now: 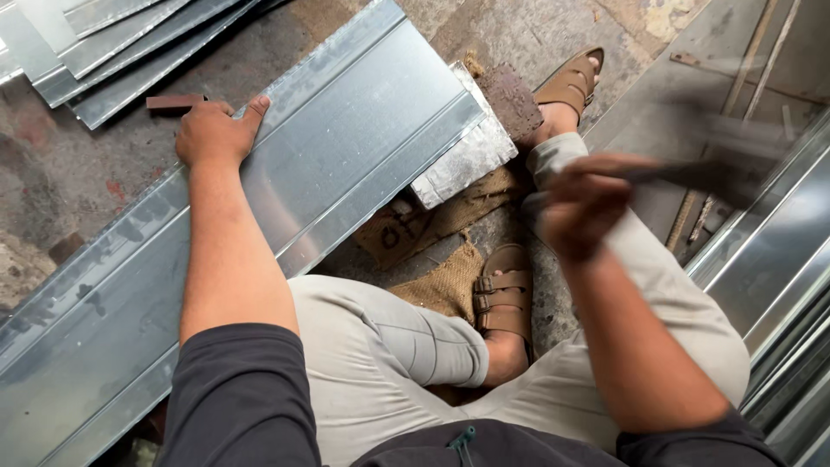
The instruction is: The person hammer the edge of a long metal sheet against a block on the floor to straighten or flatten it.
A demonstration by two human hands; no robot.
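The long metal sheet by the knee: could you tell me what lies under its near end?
Under the metal sheet a burlap sack shows on the floor, running toward the sandal. How far it reaches beneath is covered. The left hand presses the sheet's far edge.

floor: worn, stained concrete (pixel 52 173), rust-brown patches
top left: stacked metal sheets (pixel 104 35) on the floor
centre: burlap sacking (pixel 432 277) beside a rough brick (pixel 510 99)
right: shiny metal channels (pixel 778 259)
light: soft daylight
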